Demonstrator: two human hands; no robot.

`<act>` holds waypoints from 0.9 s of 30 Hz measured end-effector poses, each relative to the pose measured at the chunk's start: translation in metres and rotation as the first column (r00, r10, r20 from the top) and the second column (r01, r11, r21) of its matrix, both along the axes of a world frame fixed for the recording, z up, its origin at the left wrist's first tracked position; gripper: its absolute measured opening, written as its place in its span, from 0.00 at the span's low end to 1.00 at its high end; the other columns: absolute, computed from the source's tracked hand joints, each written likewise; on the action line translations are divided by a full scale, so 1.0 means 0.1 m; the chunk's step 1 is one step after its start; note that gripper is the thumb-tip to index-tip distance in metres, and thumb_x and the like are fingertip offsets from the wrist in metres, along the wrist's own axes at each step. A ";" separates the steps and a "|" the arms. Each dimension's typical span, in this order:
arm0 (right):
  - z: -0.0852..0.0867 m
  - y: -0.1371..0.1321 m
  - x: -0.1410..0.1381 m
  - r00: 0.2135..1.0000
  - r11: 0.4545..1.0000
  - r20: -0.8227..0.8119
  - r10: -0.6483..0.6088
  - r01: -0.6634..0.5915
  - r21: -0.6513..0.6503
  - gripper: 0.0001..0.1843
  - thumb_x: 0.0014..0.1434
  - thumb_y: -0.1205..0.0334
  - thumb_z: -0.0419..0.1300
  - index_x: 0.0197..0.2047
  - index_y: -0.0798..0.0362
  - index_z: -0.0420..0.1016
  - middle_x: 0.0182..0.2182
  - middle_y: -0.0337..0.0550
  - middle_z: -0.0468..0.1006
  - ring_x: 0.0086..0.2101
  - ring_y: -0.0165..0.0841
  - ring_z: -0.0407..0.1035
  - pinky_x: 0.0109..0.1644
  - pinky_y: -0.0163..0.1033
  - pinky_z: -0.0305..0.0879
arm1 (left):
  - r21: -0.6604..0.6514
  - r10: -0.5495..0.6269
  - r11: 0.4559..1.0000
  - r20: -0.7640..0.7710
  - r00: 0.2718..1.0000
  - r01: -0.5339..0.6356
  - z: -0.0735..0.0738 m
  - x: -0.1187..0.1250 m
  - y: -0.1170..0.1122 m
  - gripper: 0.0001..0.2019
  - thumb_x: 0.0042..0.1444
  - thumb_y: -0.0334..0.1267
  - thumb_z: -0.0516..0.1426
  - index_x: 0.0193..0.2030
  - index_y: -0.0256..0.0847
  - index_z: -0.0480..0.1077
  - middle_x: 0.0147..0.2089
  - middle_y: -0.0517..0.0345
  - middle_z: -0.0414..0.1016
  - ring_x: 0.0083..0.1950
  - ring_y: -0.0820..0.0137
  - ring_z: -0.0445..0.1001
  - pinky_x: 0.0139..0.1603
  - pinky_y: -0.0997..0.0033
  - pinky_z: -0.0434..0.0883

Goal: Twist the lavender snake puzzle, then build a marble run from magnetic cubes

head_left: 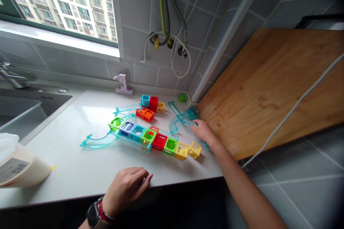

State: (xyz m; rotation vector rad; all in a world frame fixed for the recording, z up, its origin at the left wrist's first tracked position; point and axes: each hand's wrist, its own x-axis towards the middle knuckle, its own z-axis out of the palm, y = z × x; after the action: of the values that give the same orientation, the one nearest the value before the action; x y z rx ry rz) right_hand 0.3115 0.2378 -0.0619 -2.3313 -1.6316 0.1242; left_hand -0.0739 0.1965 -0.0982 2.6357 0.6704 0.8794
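My right hand (204, 131) reaches across the white counter (80, 164) and pinches a clear teal curved track piece (180, 121) near the back right corner. My left hand (127, 188) rests at the counter's front edge with its fingers curled and nothing visible in them; a watch and red band sit on that wrist. Between the hands lies a row of coloured cube blocks (158, 141), green, blue, red and yellow, joined to a clear teal curved ramp (98, 140). A smaller cluster of blue, red and orange blocks (149, 107) lies behind it.
A wooden board (271, 86) leans at the right. A lone green block (183, 97) sits by the wall. A sink (18, 111) with a tap is at the left, a white tub (18, 168) at the front left, hoses (166, 25) on the tiled wall.
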 end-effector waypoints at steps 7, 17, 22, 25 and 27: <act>0.03 -0.02 -0.20 0.996 0.987 0.065 0.059 -0.049 -0.153 0.26 0.61 0.53 0.63 0.59 0.56 0.78 0.51 0.57 0.82 0.51 0.48 0.77 0.54 0.42 0.69 | 0.020 0.014 1.000 -0.003 1.000 -0.014 -0.06 -0.01 0.00 0.14 0.68 0.34 0.55 0.29 0.43 0.62 0.24 0.65 0.65 0.24 0.74 0.65 0.28 0.70 0.61; 0.38 0.77 -0.24 0.990 0.981 0.107 0.097 -0.077 -0.178 0.26 0.68 0.47 0.56 0.61 0.54 0.75 0.56 0.56 0.80 0.56 0.43 0.73 0.57 0.39 0.65 | 0.053 0.026 0.998 0.026 0.999 -0.027 -0.05 -0.01 -0.02 0.14 0.68 0.33 0.54 0.28 0.42 0.62 0.23 0.64 0.65 0.23 0.74 0.66 0.28 0.70 0.61; 0.30 1.43 -0.38 0.991 0.952 0.110 0.078 -0.041 -0.302 0.25 0.61 0.47 0.67 0.54 0.55 0.80 0.53 0.57 0.81 0.55 0.47 0.74 0.54 0.41 0.69 | 0.041 0.032 0.999 0.034 0.999 -0.034 -0.05 0.00 -0.02 0.14 0.68 0.33 0.55 0.28 0.42 0.63 0.23 0.64 0.66 0.23 0.73 0.67 0.27 0.70 0.61; 0.18 1.68 -0.43 0.990 0.922 0.137 0.043 0.014 -0.387 0.26 0.58 0.50 0.71 0.53 0.58 0.79 0.53 0.59 0.79 0.53 0.48 0.75 0.53 0.45 0.72 | 0.025 0.032 0.999 0.041 0.999 -0.033 -0.07 0.01 -0.02 0.14 0.68 0.33 0.54 0.28 0.42 0.63 0.24 0.63 0.67 0.24 0.73 0.68 0.27 0.70 0.62; 0.12 1.79 -0.43 0.988 0.905 0.154 0.028 0.041 -0.424 0.23 0.63 0.52 0.68 0.56 0.56 0.75 0.55 0.55 0.77 0.51 0.44 0.74 0.54 0.49 0.73 | 0.018 0.026 0.999 0.049 0.998 -0.027 -0.07 0.01 -0.02 0.13 0.68 0.33 0.54 0.29 0.42 0.63 0.24 0.63 0.67 0.24 0.72 0.68 0.27 0.70 0.62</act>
State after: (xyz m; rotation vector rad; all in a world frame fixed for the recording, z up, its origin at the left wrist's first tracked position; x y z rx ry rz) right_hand 0.2690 0.4166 -0.0503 -2.7304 -1.8226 0.3361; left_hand -0.0732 0.1943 -0.1053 2.6182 0.6896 0.9581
